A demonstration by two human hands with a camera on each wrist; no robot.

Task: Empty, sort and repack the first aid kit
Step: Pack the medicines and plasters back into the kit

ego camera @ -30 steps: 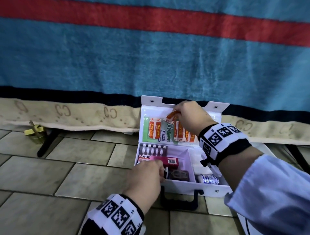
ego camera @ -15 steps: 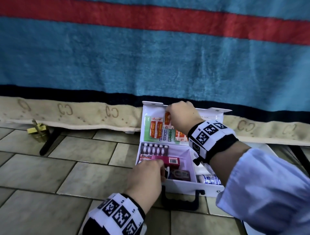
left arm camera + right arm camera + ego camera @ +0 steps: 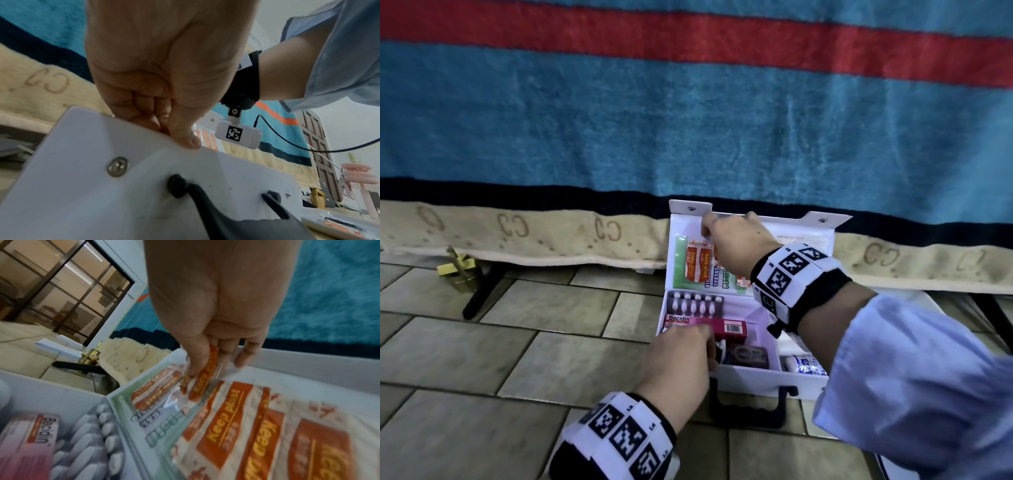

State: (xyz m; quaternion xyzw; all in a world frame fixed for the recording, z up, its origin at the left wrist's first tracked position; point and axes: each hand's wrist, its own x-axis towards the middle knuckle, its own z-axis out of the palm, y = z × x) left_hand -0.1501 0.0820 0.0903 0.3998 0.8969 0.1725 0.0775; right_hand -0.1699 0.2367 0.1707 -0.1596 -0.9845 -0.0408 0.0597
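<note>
The white first aid kit [image 3: 753, 378] lies open on the tiled floor, its lid [image 3: 822, 224] standing upright against a blanket. My left hand [image 3: 709, 346] grips the front left rim of the kit [image 3: 144, 186], fingers curled inside and thumb [image 3: 185, 138] outside. My right hand [image 3: 709, 231] reaches into the lid's top left corner and pinches one orange "Keep plast" plaster strip [image 3: 205, 378]. More plasters [image 3: 226, 426] sit in the lid's clear pocket. In the base lie a blister pack [image 3: 695, 305], a pink Bacidin box [image 3: 722, 327], a dark item [image 3: 746, 354] and a wrapped bandage roll [image 3: 804, 365].
A blue, red-striped blanket [image 3: 688, 120] with a cream border hangs right behind the kit. A brass object [image 3: 457, 270] and a black leg [image 3: 482, 291] stand at the left. Grey floor tiles [image 3: 517, 342] spread to the kit's left. The kit's black handle [image 3: 746, 407] faces me.
My right hand has moved left and up along the lid, from its middle to the top left corner, with the plaster strip. The left hand has stayed on the rim.
</note>
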